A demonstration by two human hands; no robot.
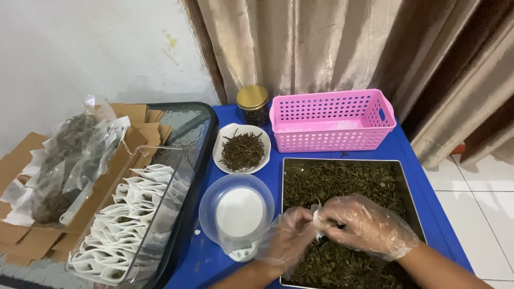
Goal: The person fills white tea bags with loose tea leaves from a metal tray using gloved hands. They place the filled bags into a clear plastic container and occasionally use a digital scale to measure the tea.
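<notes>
gloved left hand [286,235] and right hand [367,225]: both grips pinched shut on small white tea bag [317,217] over tray of dried leaves [342,182].

My hands [332,227] meet over the leaf tray [412,184]. The basket [332,120] sits behind it, the scale [238,214] left, with the dish [241,148] and jar [252,104] beyond.

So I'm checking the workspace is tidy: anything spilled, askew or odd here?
Little stands out. A few dark specks lie on the blue table beside the small scale, likely stray tea leaves. The clear bag of leaves slumps crumpled over the cardboard pieces.
</notes>
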